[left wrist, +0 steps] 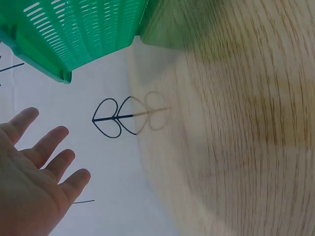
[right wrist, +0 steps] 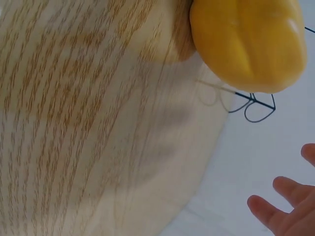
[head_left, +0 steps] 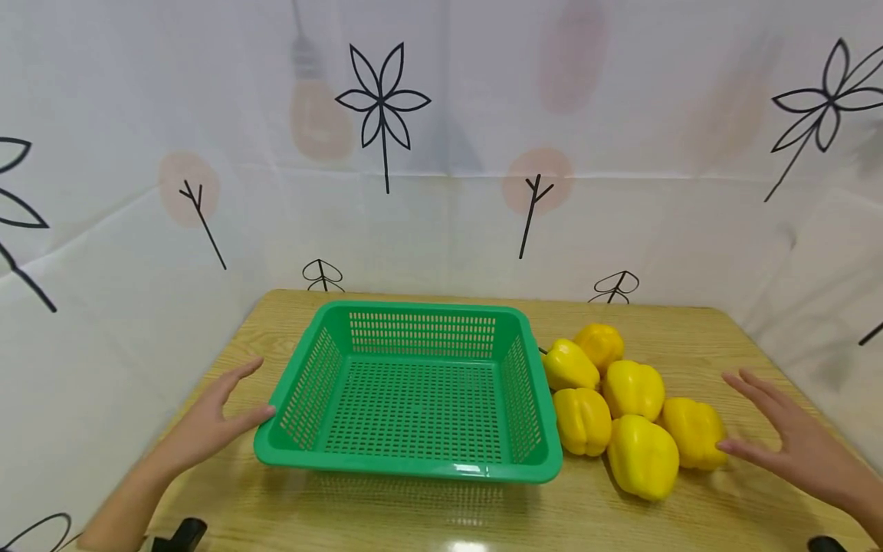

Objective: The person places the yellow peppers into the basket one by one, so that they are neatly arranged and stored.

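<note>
A green plastic basket [head_left: 414,465] with slotted walls and nothing inside stands in the middle of the table. Just left of it is my left hand [head_left: 203,425], fingers spread, the thumb tip at the basket's rim; whether it touches I cannot tell. Several yellow bell peppers lie in a cluster right of the basket. Beside the rightmost bell pepper [head_left: 693,433] hovers my right hand [head_left: 793,448], its fingers apart and holding nothing. The right wrist view has one bell pepper [right wrist: 248,42] close up, the fingertips away from it.
The wooden table [head_left: 386,521] has a rounded far edge. Behind it hangs a white cloth [head_left: 441,230] printed with black flower and twig drawings. One bell pepper [head_left: 569,366] lies close against the basket's right side, its stem toward the basket.
</note>
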`<control>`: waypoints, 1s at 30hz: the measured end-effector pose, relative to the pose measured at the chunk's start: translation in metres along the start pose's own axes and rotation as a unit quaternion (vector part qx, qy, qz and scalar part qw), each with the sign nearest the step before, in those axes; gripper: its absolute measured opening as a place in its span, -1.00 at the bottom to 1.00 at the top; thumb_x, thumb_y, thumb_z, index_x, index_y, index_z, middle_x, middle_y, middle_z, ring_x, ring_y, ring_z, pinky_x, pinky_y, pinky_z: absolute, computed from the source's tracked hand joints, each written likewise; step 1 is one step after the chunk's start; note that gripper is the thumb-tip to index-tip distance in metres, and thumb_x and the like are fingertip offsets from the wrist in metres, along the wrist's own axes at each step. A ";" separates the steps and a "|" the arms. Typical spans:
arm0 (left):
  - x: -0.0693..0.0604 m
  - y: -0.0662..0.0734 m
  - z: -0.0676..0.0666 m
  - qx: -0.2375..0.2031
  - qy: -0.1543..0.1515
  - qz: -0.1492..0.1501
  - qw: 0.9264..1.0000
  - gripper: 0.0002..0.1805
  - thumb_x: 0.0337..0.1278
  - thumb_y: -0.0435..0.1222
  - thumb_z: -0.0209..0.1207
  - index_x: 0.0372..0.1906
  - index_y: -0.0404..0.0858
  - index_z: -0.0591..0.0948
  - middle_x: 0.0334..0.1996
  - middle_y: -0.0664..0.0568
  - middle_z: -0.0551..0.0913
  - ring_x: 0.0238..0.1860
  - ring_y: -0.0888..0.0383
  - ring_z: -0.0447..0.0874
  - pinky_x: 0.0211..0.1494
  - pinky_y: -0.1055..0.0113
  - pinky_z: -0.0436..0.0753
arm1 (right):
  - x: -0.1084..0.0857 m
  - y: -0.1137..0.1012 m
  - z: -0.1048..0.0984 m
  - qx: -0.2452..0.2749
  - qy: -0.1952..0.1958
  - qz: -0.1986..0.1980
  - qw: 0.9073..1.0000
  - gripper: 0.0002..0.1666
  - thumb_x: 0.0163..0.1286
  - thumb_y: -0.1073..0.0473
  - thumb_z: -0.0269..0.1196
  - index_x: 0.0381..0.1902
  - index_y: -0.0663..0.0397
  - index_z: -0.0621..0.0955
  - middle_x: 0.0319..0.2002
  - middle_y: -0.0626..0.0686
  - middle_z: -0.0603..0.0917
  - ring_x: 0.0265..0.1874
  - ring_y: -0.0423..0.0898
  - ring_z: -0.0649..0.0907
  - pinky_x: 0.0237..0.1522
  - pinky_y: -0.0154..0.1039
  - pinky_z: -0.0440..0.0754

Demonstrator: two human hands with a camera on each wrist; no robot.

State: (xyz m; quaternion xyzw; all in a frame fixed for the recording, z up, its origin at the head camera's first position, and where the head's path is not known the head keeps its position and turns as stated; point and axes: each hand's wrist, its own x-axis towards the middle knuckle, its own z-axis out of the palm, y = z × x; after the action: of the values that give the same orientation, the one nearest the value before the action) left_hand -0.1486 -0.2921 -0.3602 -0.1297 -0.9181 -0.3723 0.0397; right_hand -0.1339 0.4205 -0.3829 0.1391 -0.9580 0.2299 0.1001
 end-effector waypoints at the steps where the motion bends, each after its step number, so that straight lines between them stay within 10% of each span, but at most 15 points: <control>1: 0.000 0.000 0.000 -0.005 -0.002 -0.003 1.000 -0.19 0.18 -0.14 0.20 0.43 -0.25 0.10 0.35 -0.34 0.07 0.30 -0.41 -0.04 0.07 -0.41 0.13 | 0.001 0.000 0.001 0.005 -0.001 0.000 1.000 0.11 0.14 0.15 0.38 0.48 0.07 -0.02 0.37 0.45 -0.16 0.23 0.56 -0.07 -0.07 0.59 -0.17; 9: 0.000 0.003 0.003 -0.060 -0.030 0.002 0.998 -0.28 0.24 -0.22 0.15 0.40 -0.31 0.13 0.31 -0.35 0.12 0.29 -0.42 -0.02 0.17 -0.33 0.12 | 0.005 0.000 0.004 0.025 -0.005 -0.014 1.000 0.15 0.06 0.18 0.43 0.47 0.09 0.01 0.36 0.47 -0.10 0.23 0.55 -0.05 -0.02 0.56 -0.19; 16: -0.001 0.003 0.006 -0.085 -0.045 0.001 0.995 -0.45 0.30 -0.19 0.09 0.33 -0.25 0.29 0.29 -0.25 0.24 0.28 -0.36 0.10 0.16 -0.27 0.25 | 0.007 0.000 0.008 0.053 -0.008 -0.029 0.998 0.14 0.04 0.24 0.44 0.46 0.07 0.04 0.37 0.42 -0.03 0.30 -0.44 -0.20 -0.03 0.56 -0.09; 20: -0.001 0.003 0.008 -0.099 -0.046 0.005 0.994 -0.49 0.32 -0.20 0.07 0.31 -0.24 0.32 0.24 -0.18 0.33 0.25 -0.01 0.30 0.21 0.11 0.39 | 0.007 0.000 0.012 0.032 -0.002 -0.034 0.999 0.15 0.00 0.21 0.47 0.46 0.01 0.07 0.41 -0.19 -0.07 0.17 -0.64 -0.11 0.35 -0.16 -0.02; 24: -0.001 0.005 0.008 -0.117 -0.045 -0.018 0.992 -0.46 0.30 -0.18 0.09 0.32 -0.23 0.31 0.17 -0.18 0.40 0.08 0.30 0.43 0.07 0.40 0.49 | 0.008 0.001 0.014 0.007 0.002 -0.040 0.999 0.15 -0.06 0.18 0.50 0.44 0.01 0.13 0.31 -0.42 0.00 0.09 -0.71 -0.03 0.04 -0.47 0.29; 30: -0.003 0.010 0.008 -0.150 -0.052 -0.053 0.986 -0.38 0.28 -0.18 0.11 0.37 -0.25 0.24 0.17 -0.26 0.36 0.07 -0.05 0.47 0.01 0.16 0.55 | 0.010 0.002 0.016 0.002 -0.015 -0.036 0.999 0.16 -0.09 0.15 0.52 0.42 0.04 0.15 0.32 -0.11 0.17 0.03 -0.75 0.00 -0.19 -0.16 0.55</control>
State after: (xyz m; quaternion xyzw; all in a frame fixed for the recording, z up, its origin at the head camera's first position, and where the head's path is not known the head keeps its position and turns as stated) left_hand -0.1432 -0.2807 -0.3595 -0.1043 -0.8582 -0.5003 -0.0479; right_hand -0.1457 0.4122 -0.3950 0.1771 -0.9533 0.2258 0.0940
